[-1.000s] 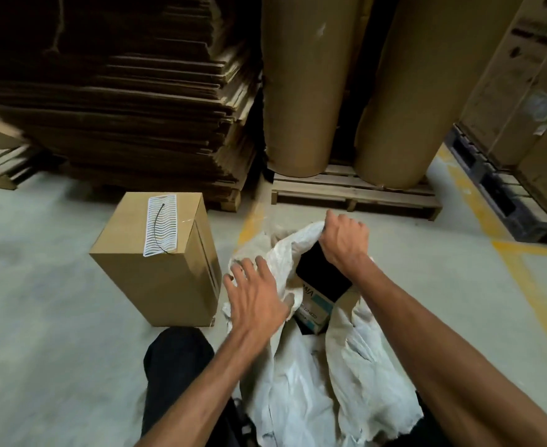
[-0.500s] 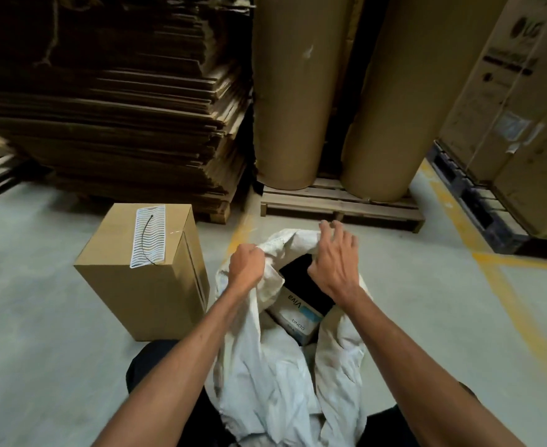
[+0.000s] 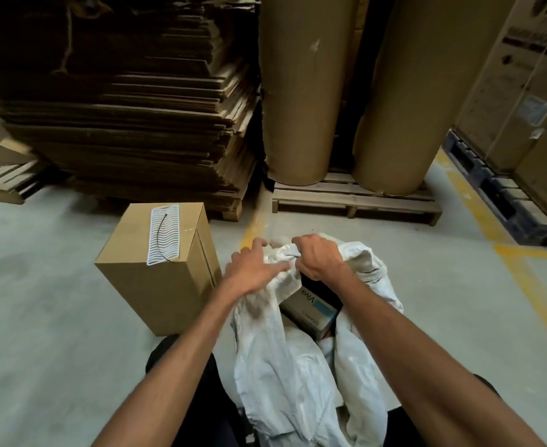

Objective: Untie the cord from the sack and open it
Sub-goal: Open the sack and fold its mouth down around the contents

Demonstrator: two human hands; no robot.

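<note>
A white woven sack point(image 3: 285, 375) stands between my knees on the concrete floor, its mouth gaping. Inside it a grey-and-blue carton marked "Viva" point(image 3: 311, 309) shows beside something black. My right hand point(image 3: 317, 259) is fisted on the far rim of the sack's mouth. My left hand point(image 3: 253, 269) lies on the left rim with fingers spread and stretched toward the right hand, touching the fabric. No cord shows at the sack's mouth.
A tall brown cardboard box point(image 3: 159, 269) stands just left of the sack, with a white ribbed mat and a black cable tie point(image 3: 162, 235) on top. Behind are stacked flat cardboard point(image 3: 130, 101), two big paper rolls point(image 3: 301, 91) on a wooden pallet point(image 3: 356, 196), and large cartons point(image 3: 530, 91) at right.
My left hand has let go of the left rim and spread its fingers toward the right hand. My right hand has closed into a fist on the far rim.
</note>
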